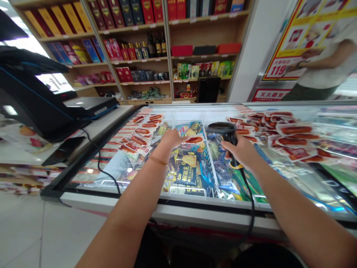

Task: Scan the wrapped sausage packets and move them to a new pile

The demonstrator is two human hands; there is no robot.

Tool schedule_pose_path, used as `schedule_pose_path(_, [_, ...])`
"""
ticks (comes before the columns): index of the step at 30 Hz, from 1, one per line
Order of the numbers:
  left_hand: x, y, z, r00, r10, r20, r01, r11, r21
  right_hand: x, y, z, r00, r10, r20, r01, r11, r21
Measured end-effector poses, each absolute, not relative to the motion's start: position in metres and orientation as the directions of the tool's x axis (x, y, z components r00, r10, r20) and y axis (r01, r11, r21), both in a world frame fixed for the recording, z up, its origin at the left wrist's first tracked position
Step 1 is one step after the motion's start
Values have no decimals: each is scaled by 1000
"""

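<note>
My right hand (242, 152) is wrapped around the handle of a black barcode scanner (222, 128), its head pointing left over the freezer. A cable runs from the handle down past the freezer's front edge. My left hand (173, 139) pinches the left end of a vacuum-packed sausage (194, 140), held above the bagged frozen goods; the fingertips are partly hidden. To the left, several packed sausages (142, 131) lie in rows on the glass lid. A larger heap of packed sausages (291, 130) lies on the glass to the right.
Below the glass, a white wire divider (211, 167) separates frozen bags (189, 169). A scale terminal (30, 93) stands on the left counter, its black cable (104, 169) crossing the freezer corner. Shelves (131, 26) with boxes stand behind; a person (329, 61) is at the right.
</note>
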State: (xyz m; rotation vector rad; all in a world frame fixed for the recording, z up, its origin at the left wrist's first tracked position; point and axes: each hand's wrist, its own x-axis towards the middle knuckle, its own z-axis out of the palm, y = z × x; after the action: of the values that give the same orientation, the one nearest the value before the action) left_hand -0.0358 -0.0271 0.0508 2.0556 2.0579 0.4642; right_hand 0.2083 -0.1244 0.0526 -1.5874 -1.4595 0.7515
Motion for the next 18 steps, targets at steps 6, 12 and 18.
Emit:
schedule_pose_path(6, [-45, -23, 30, 116, 992, 40, 879, -121, 462, 194, -135, 55, 99, 993, 70, 515, 9, -857])
schedule_pose_path(12, [-39, -17, 24, 185, 978, 95, 755, -204, 623, 191, -135, 47, 33, 998, 45, 510, 22, -860])
schedule_pose_path(18, [-37, -13, 19, 10, 970, 244, 752, -168, 637, 190, -135, 46, 36, 998, 43, 478, 21, -878])
